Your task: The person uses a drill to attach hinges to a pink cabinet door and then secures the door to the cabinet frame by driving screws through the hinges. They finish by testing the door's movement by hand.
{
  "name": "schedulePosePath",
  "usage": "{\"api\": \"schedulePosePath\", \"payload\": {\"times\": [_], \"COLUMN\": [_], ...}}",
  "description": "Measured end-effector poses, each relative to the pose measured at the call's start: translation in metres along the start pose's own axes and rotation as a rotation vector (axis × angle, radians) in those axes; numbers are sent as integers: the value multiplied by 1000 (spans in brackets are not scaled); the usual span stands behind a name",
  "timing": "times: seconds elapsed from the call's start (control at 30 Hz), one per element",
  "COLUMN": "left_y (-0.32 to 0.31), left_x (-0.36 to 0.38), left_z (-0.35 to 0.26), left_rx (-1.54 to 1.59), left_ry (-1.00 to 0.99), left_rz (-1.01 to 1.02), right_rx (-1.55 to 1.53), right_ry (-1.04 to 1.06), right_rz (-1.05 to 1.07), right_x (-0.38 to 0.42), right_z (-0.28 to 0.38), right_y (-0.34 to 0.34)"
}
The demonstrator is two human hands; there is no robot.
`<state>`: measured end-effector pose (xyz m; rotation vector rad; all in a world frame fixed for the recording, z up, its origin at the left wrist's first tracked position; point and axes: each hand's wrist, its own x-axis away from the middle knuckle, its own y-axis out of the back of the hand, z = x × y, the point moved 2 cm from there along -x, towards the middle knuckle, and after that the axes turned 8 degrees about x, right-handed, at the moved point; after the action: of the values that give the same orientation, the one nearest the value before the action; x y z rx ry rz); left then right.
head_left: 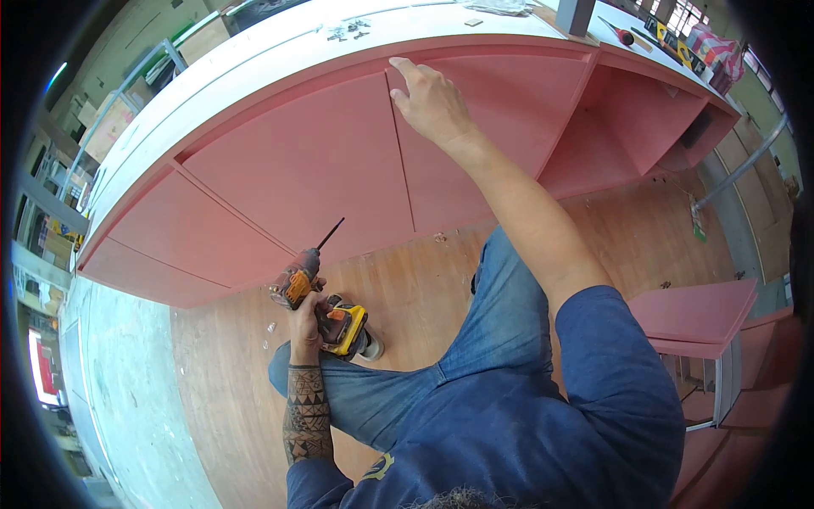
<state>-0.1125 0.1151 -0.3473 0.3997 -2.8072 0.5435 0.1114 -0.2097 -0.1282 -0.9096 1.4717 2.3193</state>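
Note:
My left hand (306, 321) grips an orange and black cordless drill (318, 299) with a long dark bit pointing up toward the pink cabinet doors. The drill hangs low, above the wooden floor and my bent knee. My right hand (431, 102) reaches up to the top edge of a pink cabinet door (475, 136), fingers resting near the gap between two doors, just under the white countertop (254, 59). The door to the left (297, 174) is closed.
Open pink cabinet compartments (636, 119) lie to the right. Loose screws (348, 30) and tools (627, 36) sit on the countertop. Stacked pink panels (695, 310) rest at right. The floor is wood, with a pale sheet (127, 382) at left.

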Motion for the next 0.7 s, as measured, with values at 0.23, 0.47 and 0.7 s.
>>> {"api": "schedulePosePath", "payload": {"times": [0.23,0.47,0.7], "left_y": [-1,6,12], "left_x": [-1,-5,-9], "left_z": [0,4,12], "left_rx": [36,57,141], "left_ry": [-58,-51,-70], "left_rz": [-6,-18,-60], "right_rx": [48,8,-95], "right_ry": [12,-84,-143], "right_rz": [58,104,35], "right_x": [-6,-12,28], "right_z": [-2,-7,-2], "right_y": [-13,-22,0]}}
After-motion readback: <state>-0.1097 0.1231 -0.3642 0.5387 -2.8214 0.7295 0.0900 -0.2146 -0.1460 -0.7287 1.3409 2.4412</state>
